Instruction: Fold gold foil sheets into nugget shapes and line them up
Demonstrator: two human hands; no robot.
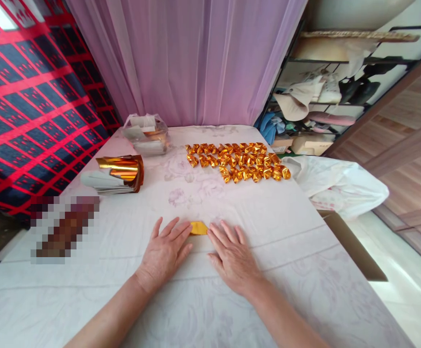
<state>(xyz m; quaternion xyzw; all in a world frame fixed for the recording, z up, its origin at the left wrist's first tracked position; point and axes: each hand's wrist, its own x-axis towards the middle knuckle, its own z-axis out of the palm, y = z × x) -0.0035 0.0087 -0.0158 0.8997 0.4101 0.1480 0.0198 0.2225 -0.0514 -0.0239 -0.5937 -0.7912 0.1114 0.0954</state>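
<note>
left hand (164, 252): flat on the table (196, 299), fingers spread, fingertips touching the gold paper (199, 228); nothing gripped
right hand (232, 256): flat, released, fingertips at the paper's other end
gold paper: on the cloth between both hands
folded gold pieces (237, 162): rows farther back
gold sheet stack (118, 174): left, well apart
plastic bag (146, 133): behind the stack
</note>
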